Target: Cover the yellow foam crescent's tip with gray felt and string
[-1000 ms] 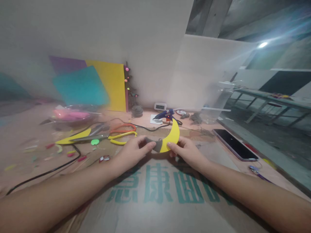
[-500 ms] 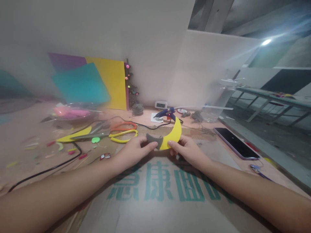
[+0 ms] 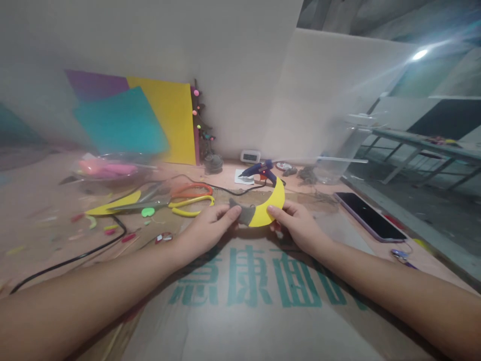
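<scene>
A crescent moon cutout (image 3: pixel 266 208), mostly yellow with a dark grey left end, is held up above the table between my two hands. My left hand (image 3: pixel 214 223) pinches the grey end, thumb on top. My right hand (image 3: pixel 296 223) grips the yellow part from the right, its thumb pressed on the face and the other fingers behind it. Just beyond the crescent's tip lies a dark blue glue gun (image 3: pixel 259 169) with a small red light, its nozzle over a white card (image 3: pixel 243 176). Scissors (image 3: pixel 180 200) with orange and yellow handles lie to the left.
Coloured sheets (image 3: pixel 120 120) lean against the back wall beside a small decorated tree (image 3: pixel 203 125). A white digital clock (image 3: pixel 250 156) stands behind the glue gun. On the right are a phone (image 3: pixel 370 216) and a clear plastic container (image 3: pixel 334 155). Black cable (image 3: pixel 75 263) and scraps litter the left.
The crescent has turned slightly in my hands, and my right thumb sits a little farther right along it. The whole view has shifted slightly.
</scene>
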Motion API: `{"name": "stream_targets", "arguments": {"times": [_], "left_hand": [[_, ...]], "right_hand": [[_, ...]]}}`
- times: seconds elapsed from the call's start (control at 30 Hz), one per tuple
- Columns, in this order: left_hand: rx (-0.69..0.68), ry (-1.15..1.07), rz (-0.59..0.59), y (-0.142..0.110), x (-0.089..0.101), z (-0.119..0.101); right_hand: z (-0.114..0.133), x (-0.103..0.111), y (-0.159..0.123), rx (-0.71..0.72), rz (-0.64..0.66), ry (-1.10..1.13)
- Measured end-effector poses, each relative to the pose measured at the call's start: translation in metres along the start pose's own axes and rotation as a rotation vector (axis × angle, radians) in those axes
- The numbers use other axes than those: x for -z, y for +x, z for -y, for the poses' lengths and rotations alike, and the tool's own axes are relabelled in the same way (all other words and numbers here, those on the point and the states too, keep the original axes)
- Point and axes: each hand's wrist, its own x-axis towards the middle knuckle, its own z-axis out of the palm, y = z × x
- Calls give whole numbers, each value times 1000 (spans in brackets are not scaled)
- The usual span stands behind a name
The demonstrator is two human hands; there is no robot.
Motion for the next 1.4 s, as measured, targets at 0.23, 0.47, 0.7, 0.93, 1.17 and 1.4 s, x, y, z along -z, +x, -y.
{"name": "stream_targets", "arguments": {"times": [0.23, 0.47, 0.7, 0.93, 1.17, 1.4], "left_hand": [[10, 17, 8, 1, -1, 1], [-24, 11, 6, 0, 0, 0], [-179, -48, -150, -2, 0, 5], [-361, 108, -286, -4, 0, 0], [-175, 143, -282, -12, 3, -11], [-50, -57, -241, -4, 4, -7]], "right_hand": [[-2, 2, 1, -1, -7, 34], [-4, 1, 2, -35, -14, 122], [-4, 1, 2, -97, -21, 177], [-9, 2, 5, -95, 32, 263], [-6, 3, 2, 44, -6, 151], [-2, 7, -2, 273, -124, -105]]}}
